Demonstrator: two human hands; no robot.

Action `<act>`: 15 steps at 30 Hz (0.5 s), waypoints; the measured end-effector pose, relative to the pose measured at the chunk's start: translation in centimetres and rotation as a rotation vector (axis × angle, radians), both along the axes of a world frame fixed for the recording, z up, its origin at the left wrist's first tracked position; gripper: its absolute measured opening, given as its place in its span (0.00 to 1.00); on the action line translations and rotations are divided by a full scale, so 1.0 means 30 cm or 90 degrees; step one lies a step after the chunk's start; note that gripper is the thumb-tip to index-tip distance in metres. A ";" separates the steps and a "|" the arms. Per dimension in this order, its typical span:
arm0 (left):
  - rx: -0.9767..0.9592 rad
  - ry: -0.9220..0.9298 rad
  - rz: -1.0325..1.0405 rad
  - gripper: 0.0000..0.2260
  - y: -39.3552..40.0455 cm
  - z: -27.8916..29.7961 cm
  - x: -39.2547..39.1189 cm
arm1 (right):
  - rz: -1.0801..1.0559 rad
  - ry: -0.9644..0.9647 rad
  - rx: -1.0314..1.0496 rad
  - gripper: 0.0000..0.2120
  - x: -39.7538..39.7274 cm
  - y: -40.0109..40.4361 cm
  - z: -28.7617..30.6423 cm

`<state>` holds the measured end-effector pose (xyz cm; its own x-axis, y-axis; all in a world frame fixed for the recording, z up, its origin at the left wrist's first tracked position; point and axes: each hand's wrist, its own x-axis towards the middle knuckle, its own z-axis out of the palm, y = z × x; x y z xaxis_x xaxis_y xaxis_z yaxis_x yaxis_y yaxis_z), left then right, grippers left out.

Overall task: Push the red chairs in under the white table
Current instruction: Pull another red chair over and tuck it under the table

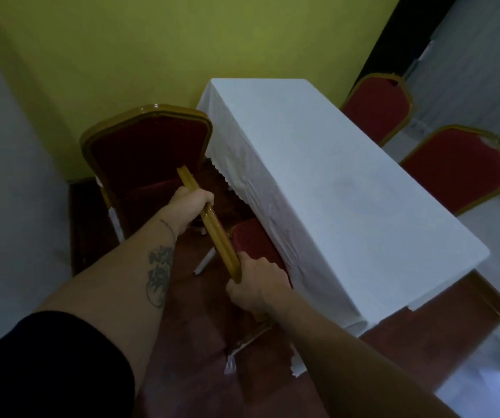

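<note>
A white-clothed table [327,182] runs from the yellow wall toward me. On its near left side a red chair with a gold frame [212,227] stands seen edge-on from above, its red seat [257,239] partly under the cloth. My left hand [191,206] grips the far part of its backrest top rail. My right hand [257,285] grips the near end of that rail. A second red chair [143,155] stands farther along the same side, apart from the table. Two more red chairs [378,107] [460,167] stand on the table's far right side.
The yellow wall [152,49] closes the far end. A pale wall [7,191] runs along the left, leaving a narrow strip of dark red floor [200,321]. The tablecloth hangs low over the near corner [354,315]. A pale curtain [478,55] is at the right.
</note>
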<state>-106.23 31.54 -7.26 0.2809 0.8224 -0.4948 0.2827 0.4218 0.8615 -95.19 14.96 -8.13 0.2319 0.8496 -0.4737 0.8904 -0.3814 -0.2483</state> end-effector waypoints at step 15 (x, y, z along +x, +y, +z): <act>0.028 0.179 -0.085 0.12 0.023 0.087 0.023 | 0.007 0.127 -0.068 0.41 0.105 0.165 0.076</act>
